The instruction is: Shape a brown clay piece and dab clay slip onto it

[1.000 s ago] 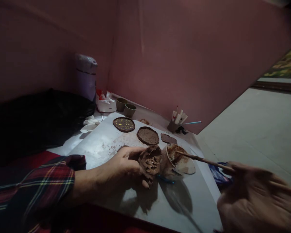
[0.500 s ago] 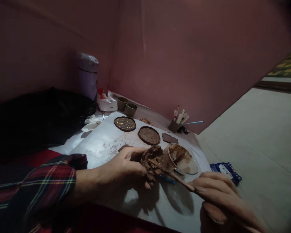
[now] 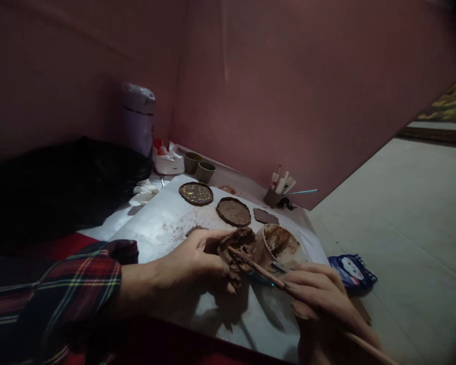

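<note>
My left hand point(image 3: 197, 256) is wrapped around a ragged, hollowed piece of brown clay point(image 3: 235, 246), holding it above the white sheet. A long thin stick-like tool point(image 3: 256, 268), smeared brown, is pinched in my right hand point(image 3: 321, 299). Its tip reaches into the hollow of the clay piece, and its pale wooden shaft runs out behind my hand. Whether the tip is a brush or plain wood I cannot tell. Close behind the tool stands a clear tub point(image 3: 283, 243) streaked with wet brown clay.
On the white sheet point(image 3: 148, 228) lie a yellow-dotted clay disc point(image 3: 196, 193), a plain clay disc point(image 3: 233, 211) and a small clay slab point(image 3: 266, 216). Behind are two cups point(image 3: 205, 172), a tool holder point(image 3: 273, 196) and a lilac bottle point(image 3: 138, 119). A blue packet point(image 3: 352, 274) lies at right.
My right hand has moved left and closer to the clay piece, with the tool shifting along. My left hand has stayed almost still with the clay.
</note>
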`<state>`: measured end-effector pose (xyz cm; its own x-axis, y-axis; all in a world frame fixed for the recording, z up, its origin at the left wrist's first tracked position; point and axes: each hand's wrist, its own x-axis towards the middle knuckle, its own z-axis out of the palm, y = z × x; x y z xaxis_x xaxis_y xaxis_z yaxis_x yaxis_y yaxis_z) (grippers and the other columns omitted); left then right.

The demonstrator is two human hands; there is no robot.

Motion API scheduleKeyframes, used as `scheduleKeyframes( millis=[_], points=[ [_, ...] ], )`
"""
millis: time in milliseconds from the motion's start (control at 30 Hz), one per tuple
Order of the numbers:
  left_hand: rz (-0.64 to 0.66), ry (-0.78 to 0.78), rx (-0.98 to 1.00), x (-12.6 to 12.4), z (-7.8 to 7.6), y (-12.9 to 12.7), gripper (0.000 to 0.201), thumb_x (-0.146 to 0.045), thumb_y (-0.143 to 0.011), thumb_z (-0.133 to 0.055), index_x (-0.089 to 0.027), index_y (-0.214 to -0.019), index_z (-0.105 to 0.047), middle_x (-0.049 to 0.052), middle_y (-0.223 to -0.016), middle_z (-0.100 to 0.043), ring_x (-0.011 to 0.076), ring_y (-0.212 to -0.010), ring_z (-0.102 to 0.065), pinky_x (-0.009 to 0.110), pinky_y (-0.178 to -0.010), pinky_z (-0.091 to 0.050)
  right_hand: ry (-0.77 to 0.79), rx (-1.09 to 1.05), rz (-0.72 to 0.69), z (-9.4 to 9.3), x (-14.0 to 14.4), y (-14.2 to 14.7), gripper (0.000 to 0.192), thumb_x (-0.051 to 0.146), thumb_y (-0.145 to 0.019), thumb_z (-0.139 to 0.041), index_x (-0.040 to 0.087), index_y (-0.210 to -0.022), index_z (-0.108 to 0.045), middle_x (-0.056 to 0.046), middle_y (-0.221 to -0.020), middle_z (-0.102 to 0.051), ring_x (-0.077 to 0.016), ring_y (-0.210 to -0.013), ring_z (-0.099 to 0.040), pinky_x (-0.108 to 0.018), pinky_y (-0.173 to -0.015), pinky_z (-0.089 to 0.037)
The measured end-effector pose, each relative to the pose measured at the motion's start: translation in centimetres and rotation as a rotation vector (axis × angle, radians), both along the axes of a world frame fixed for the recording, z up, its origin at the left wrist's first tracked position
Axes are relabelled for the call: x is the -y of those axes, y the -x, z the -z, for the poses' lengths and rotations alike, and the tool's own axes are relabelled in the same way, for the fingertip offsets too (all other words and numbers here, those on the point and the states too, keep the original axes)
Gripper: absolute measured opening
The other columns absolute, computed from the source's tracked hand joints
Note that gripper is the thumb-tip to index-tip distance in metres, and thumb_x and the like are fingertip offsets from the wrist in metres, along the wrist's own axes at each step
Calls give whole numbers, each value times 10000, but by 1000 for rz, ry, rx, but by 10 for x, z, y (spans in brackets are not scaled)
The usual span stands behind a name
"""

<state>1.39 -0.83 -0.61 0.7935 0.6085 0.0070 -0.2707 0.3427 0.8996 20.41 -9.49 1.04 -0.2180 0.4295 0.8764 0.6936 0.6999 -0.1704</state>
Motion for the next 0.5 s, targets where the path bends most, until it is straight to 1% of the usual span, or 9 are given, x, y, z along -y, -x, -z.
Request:
scheduleKeyframes(
  millis=[67, 133, 233, 300, 400, 433, 467, 500],
  points=[
    [-2, 7, 18, 0, 1, 0, 358, -78, -666, -612, -123, -1019, -658, 59, -803, -619, 136, -659, -568, 274, -657, -490, -3, -99, 8, 6, 0, 1, 48, 174, -862, -599, 199, -877, -637, -9, -731, -690, -164, -742, -661, -319, -692, -538],
    [1, 28, 40, 0, 3, 0, 381, -85, -680, -611, -130, -1057, -653, 58, -821, -613, 133, -679, -568, 268, -662, -489, 8, -156, -22, 13, 0, -2, 55, 186, -875, -588, 183, -917, -624, -19, -745, -679, -175, -783, -652, -339, -720, -532],
    [12, 47, 47, -1, 3, -1, 361, -96, -683, -620, -104, -1042, -657, 70, -824, -611, 132, -676, -571, 265, -656, -485, 18, -115, -59, 19, 0, -5, 70, 233, -878, -598, 173, -908, -620, -28, -766, -682, -179, -769, -641, -357, -721, -528],
    [17, 64, 53, 0, 2, -1, 357, -93, -672, -628, -95, -1027, -657, 73, -822, -613, 130, -667, -573, 269, -655, -488, 5, -109, -24, 18, 1, -4, 78, 249, -879, -596, 179, -884, -631, -26, -746, -683, -177, -734, -636, -352, -690, -528],
    [19, 96, 65, 0, 1, -1, 405, -77, -643, -639, -104, -1047, -652, 72, -821, -620, 131, -668, -576, 266, -651, -494, -15, -253, 59, 13, 6, -1, 87, 258, -879, -595, 190, -860, -646, -28, -696, -671, -188, -725, -636, -343, -658, -518],
    [17, 103, 68, -1, 0, -1, 415, -73, -637, -637, -104, -1050, -651, 74, -820, -625, 131, -667, -579, 261, -645, -495, -9, -302, 78, 12, 9, -3, 86, 260, -877, -597, 193, -852, -646, -29, -693, -664, -191, -723, -635, -352, -669, -514],
    [14, 105, 70, -1, 1, -2, 421, -71, -633, -632, -101, -1053, -652, 78, -819, -630, 132, -663, -584, 255, -637, -496, -42, -389, 106, 10, 12, -5, 73, 253, -867, -605, 192, -863, -644, -33, -701, -652, -197, -715, -629, -380, -696, -509],
    [11, 107, 71, -1, 1, -2, 428, -69, -628, -626, -96, -1055, -653, 82, -821, -634, 132, -659, -590, 250, -630, -499, -69, -360, 108, 9, 15, -9, 103, 294, -869, -598, 201, -842, -634, -31, -693, -641, -199, -678, -622, -403, -702, -505]
  ],
)
